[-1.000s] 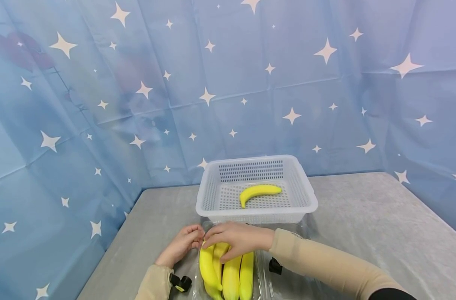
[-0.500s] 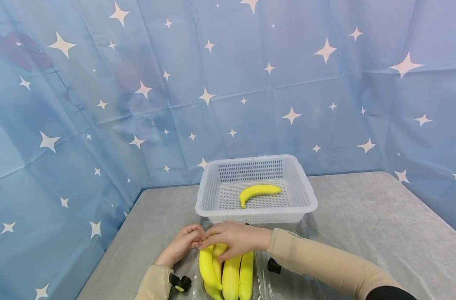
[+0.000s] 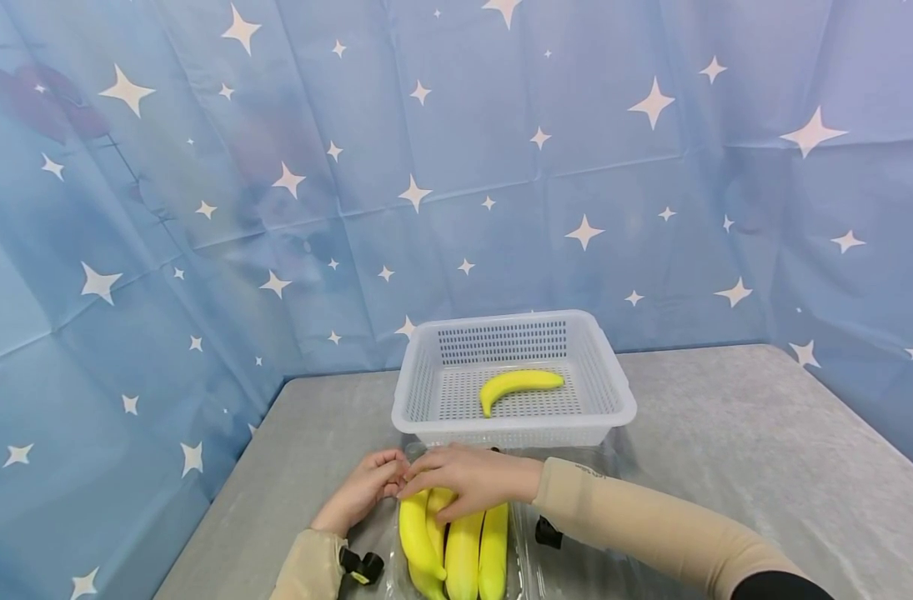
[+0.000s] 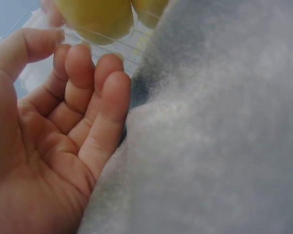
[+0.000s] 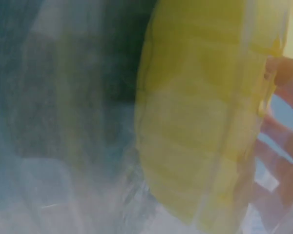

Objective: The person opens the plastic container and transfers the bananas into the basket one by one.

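Observation:
Several yellow bananas (image 3: 464, 554) lie side by side in a clear plastic container (image 3: 525, 575) at the bottom of the head view. My left hand (image 3: 363, 490) is at its far left corner. In the left wrist view this hand's fingers curl and the thumb meets the index fingertip, pinching at the container's edge. My right hand (image 3: 477, 477) reaches across the bananas' far ends, fingers loosely bent and spread, fingertips near the left hand and thumb over the bananas. In the right wrist view the bananas (image 5: 195, 107) show through clear plastic, the right fingers (image 5: 278, 141) beyond them.
A white perforated basket (image 3: 516, 431) stands just behind the container with one banana (image 3: 521, 382) in it. The grey-covered table (image 3: 726, 450) extends to both sides. A blue star-printed curtain (image 3: 464, 167) hangs behind and at the left. Clear plastic also spreads under the right forearm.

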Demonstrator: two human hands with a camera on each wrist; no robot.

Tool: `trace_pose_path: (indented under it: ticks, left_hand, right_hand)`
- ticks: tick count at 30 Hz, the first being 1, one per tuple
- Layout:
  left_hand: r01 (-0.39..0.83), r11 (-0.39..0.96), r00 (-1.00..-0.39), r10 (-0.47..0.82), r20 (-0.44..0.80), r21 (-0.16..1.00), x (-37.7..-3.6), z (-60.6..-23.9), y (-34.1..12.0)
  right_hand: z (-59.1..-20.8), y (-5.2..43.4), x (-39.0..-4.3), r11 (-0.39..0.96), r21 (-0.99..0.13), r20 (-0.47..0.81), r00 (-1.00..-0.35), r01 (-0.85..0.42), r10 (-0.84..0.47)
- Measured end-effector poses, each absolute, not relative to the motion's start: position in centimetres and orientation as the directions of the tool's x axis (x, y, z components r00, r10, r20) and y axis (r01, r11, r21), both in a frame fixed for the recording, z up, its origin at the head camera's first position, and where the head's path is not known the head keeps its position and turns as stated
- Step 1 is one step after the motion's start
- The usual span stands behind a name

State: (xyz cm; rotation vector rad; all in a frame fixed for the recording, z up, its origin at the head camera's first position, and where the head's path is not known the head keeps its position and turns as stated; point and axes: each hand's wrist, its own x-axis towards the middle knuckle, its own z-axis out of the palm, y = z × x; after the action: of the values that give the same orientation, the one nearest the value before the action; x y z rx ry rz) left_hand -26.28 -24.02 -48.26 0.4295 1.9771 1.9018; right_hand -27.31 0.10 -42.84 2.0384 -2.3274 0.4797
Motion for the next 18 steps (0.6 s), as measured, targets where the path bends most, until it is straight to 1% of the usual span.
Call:
trace_pose_path:
  ticks: [5, 13, 18]
  left_hand:
    - [-0.033, 0.039, -0.888, 0.458, -0.047, 0.999, -26.28, -48.33, -24.05]
    - [-0.035, 0.044, -0.890, 0.453, -0.051, 0.998, -26.30, -48.43, -24.04]
    - [-0.032, 0.045, -0.889, 0.455, -0.049, 0.998, -26.29, -48.40, -24.00]
  right_hand:
    - [-42.91, -0.01, -27.25, 0.107, -0.211, 0.207, -0.152, -0.972, -0.966]
    - [-42.96, -0.19, -27.10, 0.097, -0.156, 0.230, -0.132, -0.983, -0.964]
    - [-43.05, -0.23, -27.14, 0.104, -0.165, 0.234, -0.141, -0.981, -0.962]
